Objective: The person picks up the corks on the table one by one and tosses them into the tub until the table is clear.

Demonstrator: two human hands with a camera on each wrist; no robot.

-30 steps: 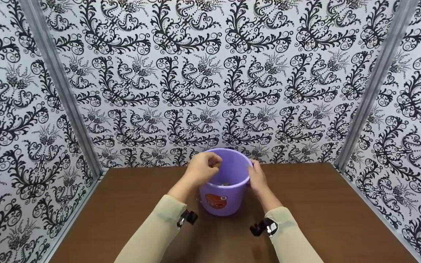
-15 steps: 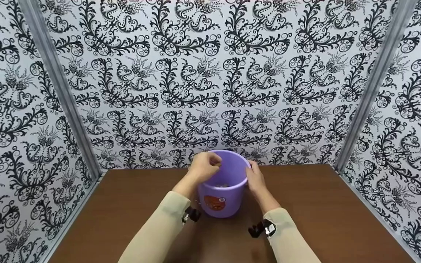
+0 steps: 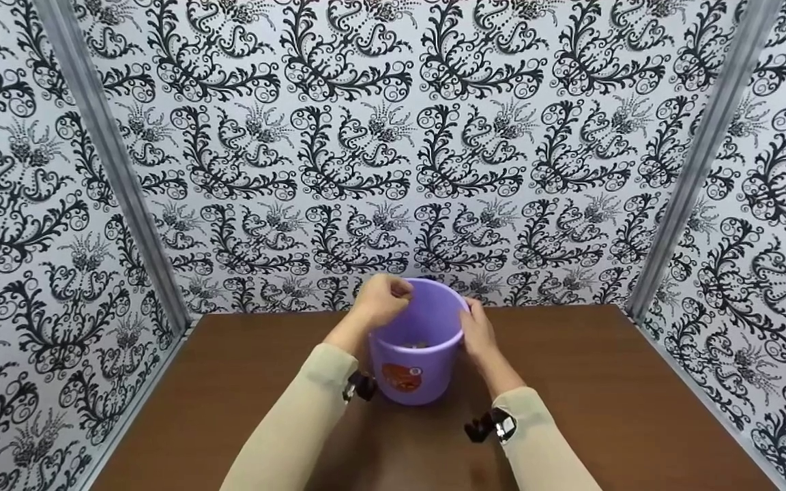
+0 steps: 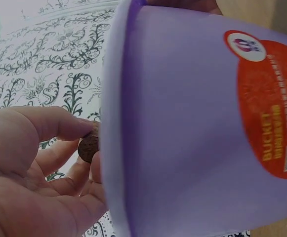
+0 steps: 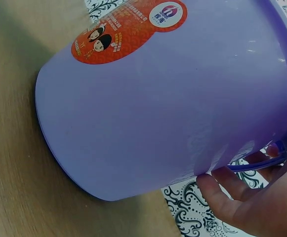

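A purple plastic bucket (image 3: 439, 369) with a red-orange label (image 4: 269, 108) stands on the table, its mouth facing up. My right hand (image 3: 479, 333) grips it at the right side of the rim, with fingertips against the outer wall near the purple handle (image 5: 257, 166). Over the left part of the rim, my left hand (image 3: 378, 305) pinches a small brown cork-like piece (image 4: 87, 148) between thumb and fingers. The bucket wall partly hides that piece and the fingertips in the left wrist view. Small pale and brownish bits (image 3: 417, 345) show low inside the bucket, too small to identify.
The brown wooden table (image 3: 263, 395) runs up to a back wall (image 3: 366, 170) with a black-and-white floral pattern. Similar patterned panels with grey metal posts (image 3: 130, 184) close both sides. Each wrist wears a small black camera mount (image 3: 482, 428).
The left hand and wrist have shifted slightly right and up over the rim. The bucket has moved only a little, and the right hand keeps its hold on it.
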